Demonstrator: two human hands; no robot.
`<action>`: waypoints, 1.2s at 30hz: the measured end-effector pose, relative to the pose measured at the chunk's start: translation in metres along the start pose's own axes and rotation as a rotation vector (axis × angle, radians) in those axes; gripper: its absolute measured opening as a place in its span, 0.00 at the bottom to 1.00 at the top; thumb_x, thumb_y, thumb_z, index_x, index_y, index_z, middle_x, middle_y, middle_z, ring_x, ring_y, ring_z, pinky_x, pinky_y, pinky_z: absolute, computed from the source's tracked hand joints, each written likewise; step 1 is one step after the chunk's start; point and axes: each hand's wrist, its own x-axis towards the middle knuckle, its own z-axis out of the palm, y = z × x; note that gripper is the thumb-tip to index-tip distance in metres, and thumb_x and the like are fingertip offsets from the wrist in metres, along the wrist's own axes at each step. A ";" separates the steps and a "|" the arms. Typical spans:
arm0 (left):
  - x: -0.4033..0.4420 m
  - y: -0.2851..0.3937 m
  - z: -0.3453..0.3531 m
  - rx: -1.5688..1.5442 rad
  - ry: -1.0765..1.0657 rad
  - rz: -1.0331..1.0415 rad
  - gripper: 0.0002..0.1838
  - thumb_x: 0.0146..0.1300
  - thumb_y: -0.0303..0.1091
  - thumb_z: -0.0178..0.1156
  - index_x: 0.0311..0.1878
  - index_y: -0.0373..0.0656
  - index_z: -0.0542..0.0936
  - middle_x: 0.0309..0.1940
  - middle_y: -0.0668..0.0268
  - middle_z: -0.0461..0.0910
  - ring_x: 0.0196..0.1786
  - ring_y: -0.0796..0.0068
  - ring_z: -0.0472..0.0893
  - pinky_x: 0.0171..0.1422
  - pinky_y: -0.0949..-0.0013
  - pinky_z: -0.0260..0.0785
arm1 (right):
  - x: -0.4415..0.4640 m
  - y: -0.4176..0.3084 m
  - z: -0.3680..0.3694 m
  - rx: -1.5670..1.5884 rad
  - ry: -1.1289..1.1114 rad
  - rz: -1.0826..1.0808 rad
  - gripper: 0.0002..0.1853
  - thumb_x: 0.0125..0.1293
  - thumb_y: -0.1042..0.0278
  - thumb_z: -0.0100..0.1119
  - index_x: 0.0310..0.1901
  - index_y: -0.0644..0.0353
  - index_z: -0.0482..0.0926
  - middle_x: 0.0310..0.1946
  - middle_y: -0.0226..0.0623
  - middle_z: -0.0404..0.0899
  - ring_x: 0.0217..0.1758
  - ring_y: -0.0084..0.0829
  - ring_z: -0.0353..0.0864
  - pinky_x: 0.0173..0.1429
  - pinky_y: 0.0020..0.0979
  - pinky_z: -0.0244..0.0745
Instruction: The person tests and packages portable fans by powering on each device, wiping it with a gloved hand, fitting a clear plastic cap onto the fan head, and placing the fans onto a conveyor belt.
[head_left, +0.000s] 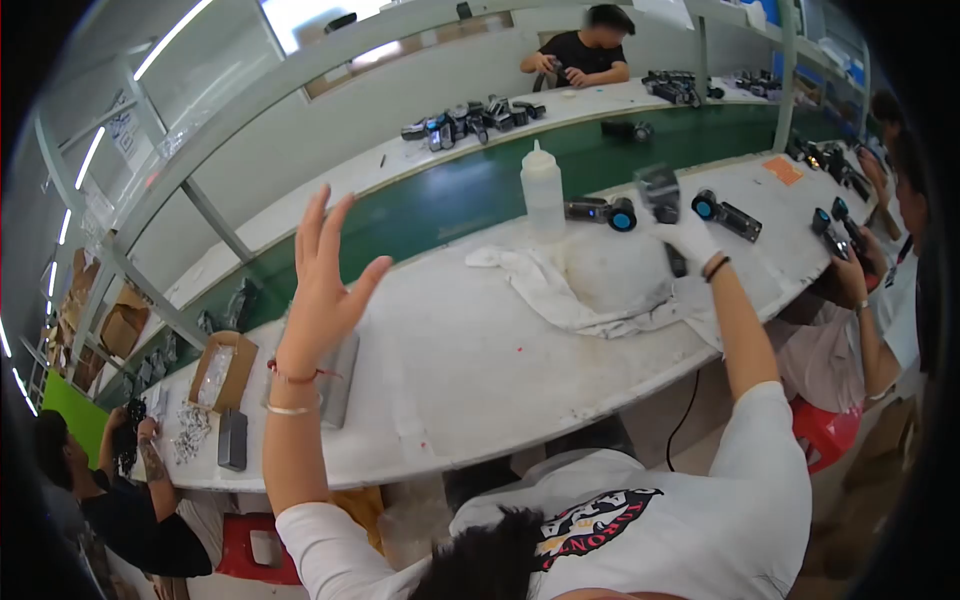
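My left hand [328, 285] is raised over the left part of the white table, fingers spread, holding nothing. On the right, my right hand [690, 243], in a white glove or wrapping, is blurred and closed round a dark device [658, 193]. Left of it on the table lies a black device with a blue round end [603, 213], and to its right a similar device [727, 216]. A squeeze bottle [542, 190] stands upright behind a crumpled white cloth [590, 290].
Beyond the white table [470, 390] runs a green conveyor belt [430, 205]. A cardboard box [222, 371] and a grey block [232, 440] stand at the left. Co-workers sit across the belt and on both sides. Metal shelf posts rise behind the table.
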 end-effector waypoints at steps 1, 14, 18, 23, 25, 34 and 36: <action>0.003 0.032 -0.013 -0.031 0.057 0.044 0.42 0.54 0.47 0.67 0.68 0.40 0.60 0.71 0.50 0.51 0.73 0.51 0.52 0.74 0.54 0.46 | -0.002 -0.027 0.014 -0.078 -0.109 0.028 0.23 0.53 0.60 0.67 0.47 0.65 0.76 0.35 0.36 0.80 0.37 0.25 0.76 0.44 0.29 0.73; -0.035 0.148 -0.086 -0.201 0.799 0.590 0.41 0.56 0.49 0.60 0.69 0.40 0.58 0.71 0.57 0.52 0.72 0.56 0.51 0.73 0.54 0.42 | -0.049 -0.112 0.175 0.052 -0.400 -0.505 0.26 0.38 0.52 0.71 0.42 0.52 0.80 0.39 0.34 0.79 0.43 0.37 0.78 0.51 0.37 0.71; -0.041 0.143 -0.081 -0.202 0.818 0.556 0.39 0.55 0.45 0.60 0.68 0.40 0.58 0.69 0.56 0.54 0.71 0.57 0.53 0.71 0.55 0.44 | -0.057 -0.099 0.182 -0.046 -0.281 -0.457 0.34 0.39 0.48 0.69 0.52 0.51 0.76 0.55 0.38 0.73 0.61 0.42 0.66 0.67 0.42 0.56; -0.051 0.136 -0.070 -0.230 0.831 0.534 0.37 0.55 0.42 0.60 0.67 0.39 0.60 0.68 0.56 0.56 0.69 0.57 0.55 0.69 0.57 0.47 | -0.056 -0.107 0.186 0.093 -0.322 -0.343 0.38 0.44 0.51 0.68 0.59 0.56 0.71 0.57 0.42 0.71 0.64 0.44 0.64 0.70 0.39 0.54; -0.053 0.133 -0.063 -0.231 0.833 0.507 0.37 0.54 0.40 0.60 0.66 0.39 0.60 0.67 0.55 0.57 0.68 0.57 0.56 0.68 0.58 0.48 | -0.057 -0.095 0.191 -0.070 -0.261 -0.412 0.35 0.48 0.50 0.67 0.57 0.56 0.71 0.54 0.42 0.73 0.62 0.43 0.65 0.69 0.38 0.57; -0.051 0.125 -0.060 -0.231 0.860 0.455 0.33 0.53 0.33 0.59 0.64 0.38 0.62 0.64 0.54 0.60 0.65 0.57 0.60 0.65 0.61 0.54 | -0.068 -0.118 0.188 0.101 -0.371 -0.066 0.24 0.52 0.60 0.67 0.50 0.59 0.74 0.36 0.34 0.74 0.47 0.31 0.73 0.57 0.33 0.68; -0.054 0.122 -0.057 -0.254 0.879 0.414 0.33 0.53 0.31 0.59 0.63 0.37 0.62 0.63 0.53 0.61 0.64 0.57 0.61 0.64 0.62 0.55 | -0.070 -0.131 0.185 0.093 -0.333 -0.082 0.24 0.51 0.64 0.68 0.49 0.60 0.73 0.40 0.36 0.73 0.49 0.34 0.72 0.58 0.35 0.68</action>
